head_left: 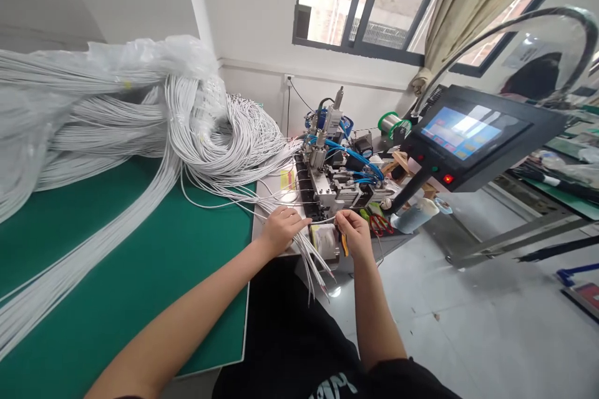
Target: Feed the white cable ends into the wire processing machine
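My left hand [281, 229] is closed around a bundle of thin white cables [314, 265] whose stripped ends hang down past the table edge. My right hand [354, 232] pinches a single white cable [322, 221] that stretches across to my left hand. Both hands sit just in front of a small metal machine [333, 174] with blue air hoses. A roll of tape [324, 239] lies between and below my hands.
A large heap of white cables [140, 118], partly in clear plastic, covers the green table [140, 274] at left. A touchscreen control panel [468, 137] on a stand is at right. Red-handled scissors [381, 224] lie by the machine. Window and curtain stand behind.
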The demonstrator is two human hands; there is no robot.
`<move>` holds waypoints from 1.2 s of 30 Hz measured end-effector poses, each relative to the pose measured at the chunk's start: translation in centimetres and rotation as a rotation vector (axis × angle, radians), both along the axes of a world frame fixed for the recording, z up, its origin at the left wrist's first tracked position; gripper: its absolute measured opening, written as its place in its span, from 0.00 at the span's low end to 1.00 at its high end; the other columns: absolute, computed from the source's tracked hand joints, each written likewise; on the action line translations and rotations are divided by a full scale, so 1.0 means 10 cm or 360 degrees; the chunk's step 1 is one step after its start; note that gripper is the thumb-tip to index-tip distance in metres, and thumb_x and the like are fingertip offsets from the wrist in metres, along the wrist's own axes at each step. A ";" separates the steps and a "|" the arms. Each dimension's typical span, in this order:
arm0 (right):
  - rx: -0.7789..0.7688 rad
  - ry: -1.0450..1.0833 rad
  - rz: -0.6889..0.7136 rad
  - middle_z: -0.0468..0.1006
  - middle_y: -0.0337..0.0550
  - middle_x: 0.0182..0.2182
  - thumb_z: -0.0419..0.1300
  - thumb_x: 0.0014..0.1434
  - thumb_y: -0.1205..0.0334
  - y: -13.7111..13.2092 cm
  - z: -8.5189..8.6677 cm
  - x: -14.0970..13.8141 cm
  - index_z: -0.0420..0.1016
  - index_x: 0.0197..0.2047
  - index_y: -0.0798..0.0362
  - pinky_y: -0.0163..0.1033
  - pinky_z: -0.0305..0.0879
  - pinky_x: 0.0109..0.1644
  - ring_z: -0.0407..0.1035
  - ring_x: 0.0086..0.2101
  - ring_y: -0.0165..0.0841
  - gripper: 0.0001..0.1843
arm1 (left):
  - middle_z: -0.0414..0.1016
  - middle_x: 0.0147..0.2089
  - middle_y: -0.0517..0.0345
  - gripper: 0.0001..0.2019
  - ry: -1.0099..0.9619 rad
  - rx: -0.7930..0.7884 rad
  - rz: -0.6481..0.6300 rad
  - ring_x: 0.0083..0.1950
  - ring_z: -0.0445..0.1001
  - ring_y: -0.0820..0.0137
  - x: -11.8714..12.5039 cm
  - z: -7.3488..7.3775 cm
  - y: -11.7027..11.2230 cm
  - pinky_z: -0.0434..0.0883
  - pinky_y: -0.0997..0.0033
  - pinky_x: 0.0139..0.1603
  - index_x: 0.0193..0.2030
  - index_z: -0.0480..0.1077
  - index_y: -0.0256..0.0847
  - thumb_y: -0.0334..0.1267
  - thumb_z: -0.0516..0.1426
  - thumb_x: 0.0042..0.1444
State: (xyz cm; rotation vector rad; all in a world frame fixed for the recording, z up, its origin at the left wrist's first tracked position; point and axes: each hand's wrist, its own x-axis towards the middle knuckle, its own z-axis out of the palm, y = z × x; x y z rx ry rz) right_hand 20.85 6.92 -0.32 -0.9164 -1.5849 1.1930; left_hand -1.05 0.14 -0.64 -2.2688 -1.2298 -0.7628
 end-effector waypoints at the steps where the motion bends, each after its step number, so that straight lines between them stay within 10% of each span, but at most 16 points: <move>1: 0.0047 -0.0093 -0.0019 0.68 0.38 0.24 0.59 0.57 0.46 0.04 0.00 0.01 0.70 0.31 0.53 0.34 0.54 0.27 0.57 0.23 0.28 0.17 | 0.75 0.34 0.54 0.19 0.0000 -0.0036 0.0041 0.42 0.71 0.64 0.00 0.01 -0.01 0.63 0.62 0.45 0.52 0.72 0.41 0.24 0.49 0.58; 11: 0.0242 -0.0607 0.0027 0.61 0.36 0.23 0.53 0.58 0.49 0.32 -0.18 -0.01 0.63 0.26 0.52 0.35 0.54 0.31 0.56 0.26 0.30 0.16 | 0.73 0.36 0.53 0.22 -0.0027 -0.0240 0.0258 0.43 0.68 0.62 0.05 0.00 0.00 0.59 0.58 0.50 0.51 0.73 0.43 0.23 0.51 0.52; 26: -0.0577 0.0016 0.0138 0.55 0.32 0.18 0.59 0.50 0.46 0.33 -0.45 -0.12 0.61 0.23 0.52 0.33 0.44 0.24 0.47 0.21 0.26 0.18 | 0.74 0.35 0.54 0.25 -0.0156 -0.0365 0.0295 0.43 0.70 0.62 0.02 -0.01 -0.07 0.58 0.54 0.52 0.53 0.73 0.45 0.23 0.51 0.50; 36: -0.0289 -0.0297 0.0096 0.61 0.36 0.21 0.56 0.56 0.40 0.25 -0.32 0.06 0.63 0.24 0.52 0.35 0.53 0.29 0.56 0.24 0.30 0.23 | 0.75 0.37 0.53 0.21 -0.0207 -0.0394 0.0307 0.44 0.71 0.62 0.02 -0.02 -0.10 0.58 0.55 0.52 0.53 0.73 0.45 0.26 0.50 0.56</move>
